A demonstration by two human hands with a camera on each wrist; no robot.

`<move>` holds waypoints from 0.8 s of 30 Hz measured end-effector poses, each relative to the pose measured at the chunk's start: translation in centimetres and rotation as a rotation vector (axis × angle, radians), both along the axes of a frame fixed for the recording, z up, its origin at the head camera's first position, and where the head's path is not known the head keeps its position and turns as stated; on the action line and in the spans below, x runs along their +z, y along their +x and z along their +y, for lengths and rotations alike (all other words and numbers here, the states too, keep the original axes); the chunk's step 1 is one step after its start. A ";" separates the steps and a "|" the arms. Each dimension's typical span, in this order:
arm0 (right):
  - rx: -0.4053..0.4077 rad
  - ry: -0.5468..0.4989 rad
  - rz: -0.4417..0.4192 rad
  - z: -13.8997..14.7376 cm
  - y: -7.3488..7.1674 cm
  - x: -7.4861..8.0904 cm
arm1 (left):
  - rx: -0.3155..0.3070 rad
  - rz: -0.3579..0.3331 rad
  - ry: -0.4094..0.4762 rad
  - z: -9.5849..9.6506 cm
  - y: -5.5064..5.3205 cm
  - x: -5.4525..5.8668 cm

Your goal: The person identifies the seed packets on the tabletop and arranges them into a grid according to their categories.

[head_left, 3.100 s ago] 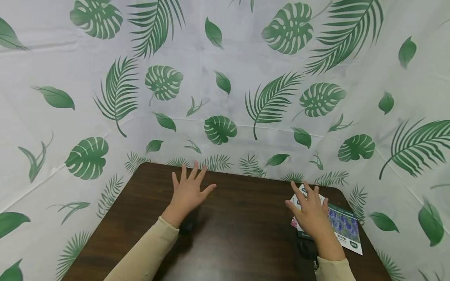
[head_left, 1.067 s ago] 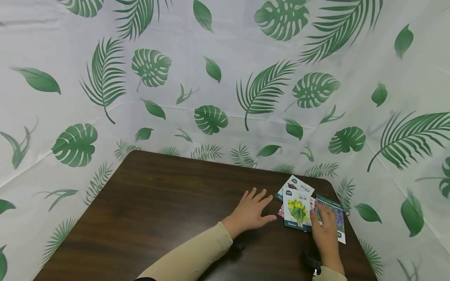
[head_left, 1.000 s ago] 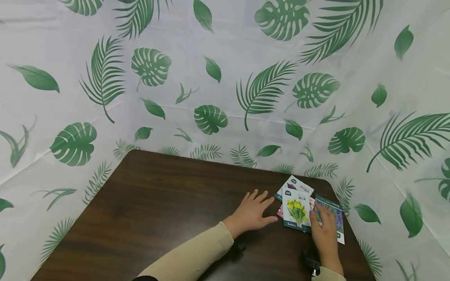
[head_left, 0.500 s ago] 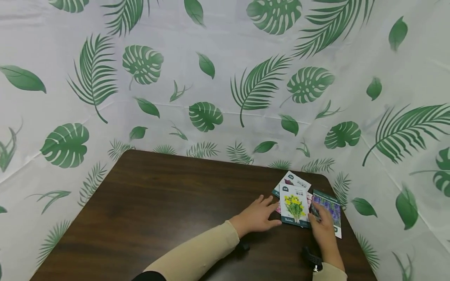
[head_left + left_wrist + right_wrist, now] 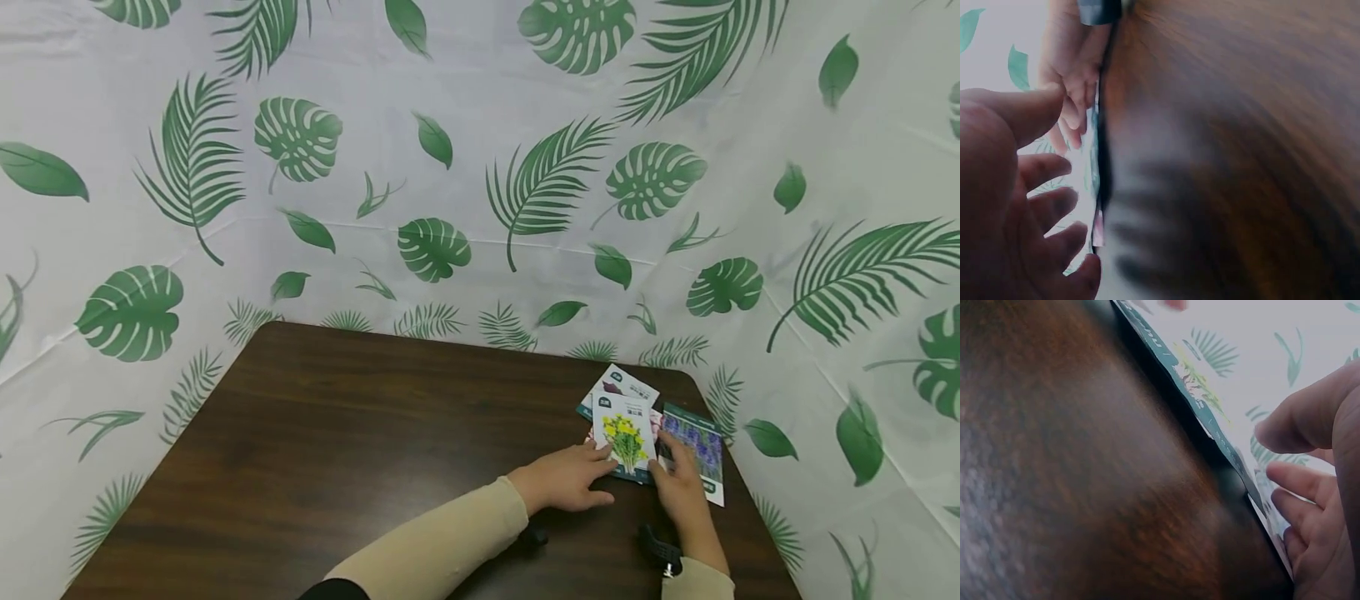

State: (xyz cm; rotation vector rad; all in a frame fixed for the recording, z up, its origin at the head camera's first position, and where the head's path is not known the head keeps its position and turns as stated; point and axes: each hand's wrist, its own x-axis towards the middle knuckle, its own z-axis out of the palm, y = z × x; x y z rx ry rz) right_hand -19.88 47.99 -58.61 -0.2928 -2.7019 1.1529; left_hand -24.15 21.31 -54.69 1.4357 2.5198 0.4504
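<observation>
Yellow-flower seed packet [image 5: 626,432] lies face up on top of a small pile at the far right corner of the dark wood-grain table [image 5: 360,433]. Beneath it, a white packet with a dark purple motif [image 5: 632,386] projects at the far side, and a pink-printed packet [image 5: 656,422] shows at its edges. Purple-flower packet [image 5: 703,450] lies at the right of the pile, set at an angle.

Left hand [image 5: 567,477]: fingers extended and relaxed, thumb apart; fingertips overlap the near left corner of the yellow-flower packet in the head view. Contact cannot be determined.

Right hand [image 5: 682,493]: fingers loosely bent, thumb separated from them; positioned at the right edge of the yellow-flower packet, fingertips over the purple-flower packet. Contact cannot be determined. Black strap [image 5: 658,547] is at the right wrist.
</observation>
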 end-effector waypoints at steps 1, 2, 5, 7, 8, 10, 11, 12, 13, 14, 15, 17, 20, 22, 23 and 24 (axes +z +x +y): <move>0.001 0.009 0.000 0.0 0.0 0.0 | -0.008 0.004 -0.008 0.0 0.0 -0.1; 0.000 0.016 0.002 0.0 0.0 0.0 | -0.013 0.010 -0.016 0.0 0.0 -0.2; -0.001 0.038 0.018 0.0 -0.1 -0.1 | -0.012 0.042 -0.012 0.0 0.1 -0.2; 0.003 0.032 0.027 0.1 -0.1 -0.1 | 0.005 0.062 -0.007 0.0 0.1 -0.3; 0.008 0.025 0.028 0.1 -0.1 -0.1 | 0.018 0.065 -0.007 0.0 0.2 -0.3; 0.017 0.015 0.025 0.1 -0.1 -0.1 | 0.046 0.069 -0.011 -0.1 0.3 -0.3; 0.023 0.007 0.023 0.1 0.0 -0.1 | 0.059 0.068 -0.013 -0.1 0.4 -0.3; 0.026 0.003 0.019 0.2 0.1 -0.1 | 0.071 0.069 -0.015 -0.1 0.5 -0.3; 0.030 0.009 0.018 0.2 0.1 0.0 | 0.079 0.072 -0.016 -0.1 0.6 -0.3; 0.033 0.014 0.021 0.2 0.2 0.0 | 0.087 0.077 -0.016 0.0 0.7 -0.2; 0.034 0.024 0.029 0.3 0.2 0.0 | 0.095 0.084 -0.014 0.0 0.8 -0.2; 0.046 0.030 0.052 0.4 0.2 -0.1 | 0.110 0.101 -0.015 0.0 0.9 -0.1; 0.061 0.036 0.085 0.4 0.0 -0.4 | 0.138 0.123 -0.014 0.0 1.0 -0.3; 0.077 0.020 0.082 0.4 -0.1 -0.6 | 0.156 0.134 -0.007 -0.1 1.0 -0.5; 0.081 0.018 0.075 0.4 -0.1 -0.8 | 0.164 0.137 -0.002 -0.2 1.1 -0.6; 0.084 0.016 0.063 0.4 -0.2 -0.9 | 0.170 0.141 0.002 -0.2 1.0 -0.7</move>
